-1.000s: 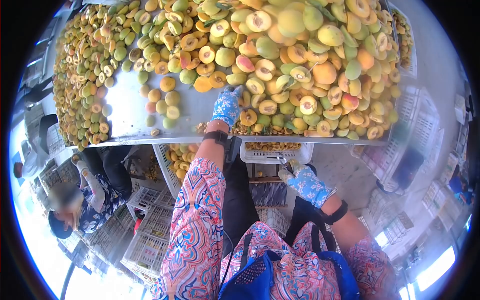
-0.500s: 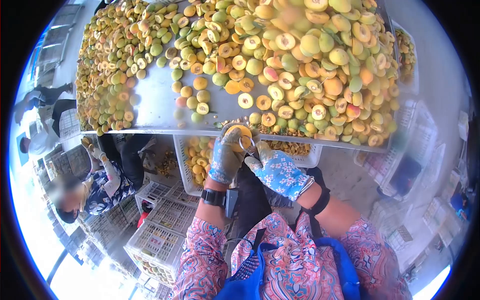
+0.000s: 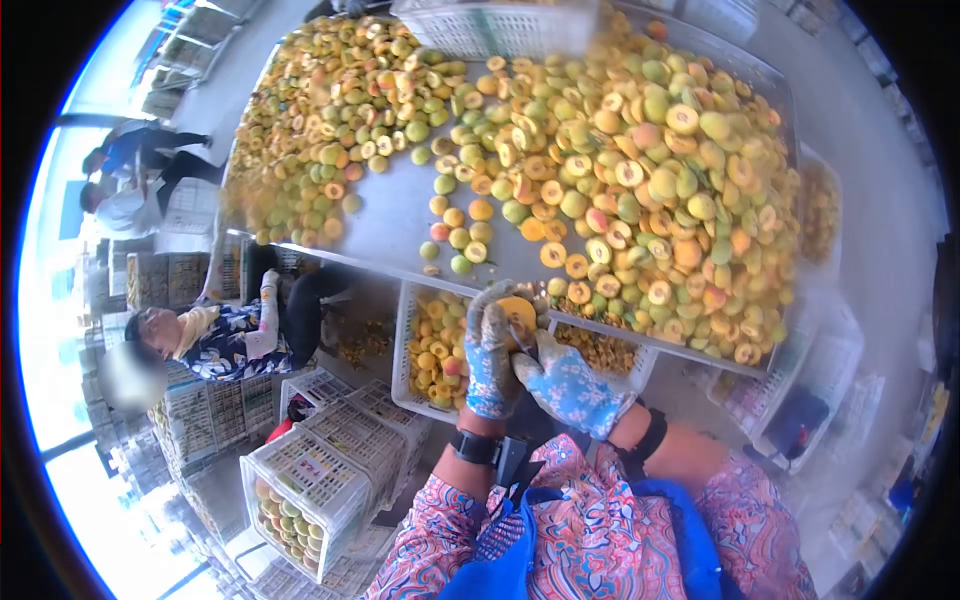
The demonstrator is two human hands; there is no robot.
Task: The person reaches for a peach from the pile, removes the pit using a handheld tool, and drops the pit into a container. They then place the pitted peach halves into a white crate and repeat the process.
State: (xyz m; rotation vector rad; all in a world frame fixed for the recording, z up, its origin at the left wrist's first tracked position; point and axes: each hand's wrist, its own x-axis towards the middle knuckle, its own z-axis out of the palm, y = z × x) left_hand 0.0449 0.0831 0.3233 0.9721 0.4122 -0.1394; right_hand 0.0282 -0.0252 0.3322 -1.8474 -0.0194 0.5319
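Observation:
My left hand [image 3: 488,352], in a blue flowered glove, is closed around a yellow peach half [image 3: 518,314] just off the near edge of the metal table [image 3: 385,215]. Close against the fruit is my right hand [image 3: 577,386], gloved the same way, with its fingers curled. A small metal pitting tool with a ring-shaped end shows in it in the earlier frame; now the tool is mostly hidden between the hands. Many halved and whole peaches [image 3: 690,190] are heaped on the table, some cut faces still holding stones.
Under the table edge stand a white crate of peaches [image 3: 402,350] and a white crate with brown scraps [image 3: 645,368]. Stacked crates [image 3: 300,455] fill the lower left. A co-worker [image 3: 235,340] sits at the left, and a white basket [image 3: 500,30] is at the table's far side.
The view has swung, so the table and hands appear lower and farther right. A white basket has come into view at the far side. Both hands stay together at the peach half.

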